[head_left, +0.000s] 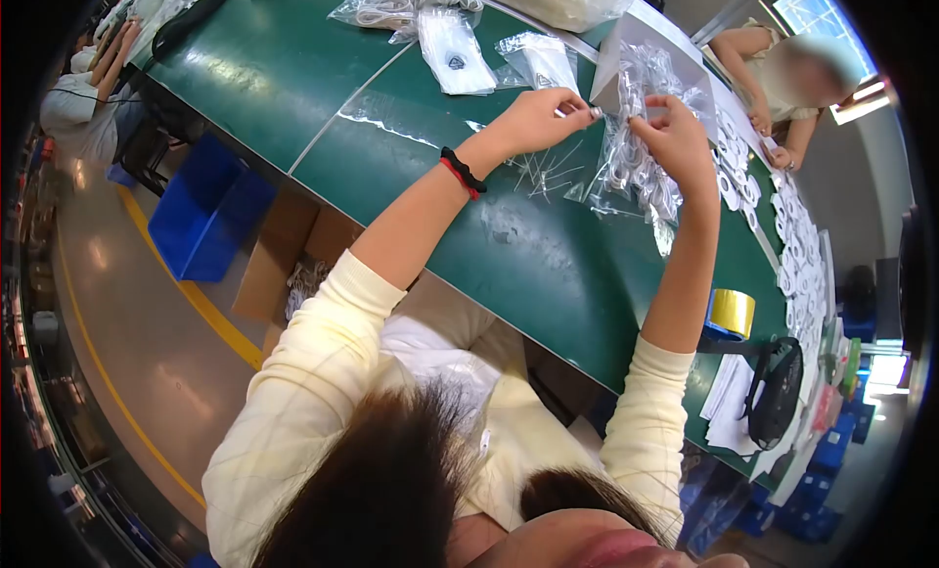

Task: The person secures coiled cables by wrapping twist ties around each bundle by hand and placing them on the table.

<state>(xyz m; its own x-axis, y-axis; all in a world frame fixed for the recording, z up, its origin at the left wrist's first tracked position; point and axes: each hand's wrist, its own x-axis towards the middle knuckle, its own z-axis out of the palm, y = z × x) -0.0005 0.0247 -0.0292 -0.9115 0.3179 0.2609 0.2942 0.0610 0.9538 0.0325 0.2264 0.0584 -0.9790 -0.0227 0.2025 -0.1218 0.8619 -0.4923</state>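
The left hand has its fingertips pinched together above the bench; whether anything is between them cannot be told. Just beside it, the right hand grasps the upper edge of a clear bag of white cables between thumb and fingers, in front of an open box with more clear plastic inside. Thin ties lie loose below the left hand. Near the right forearm stands a tape roll, and beyond it lies a black pouch.
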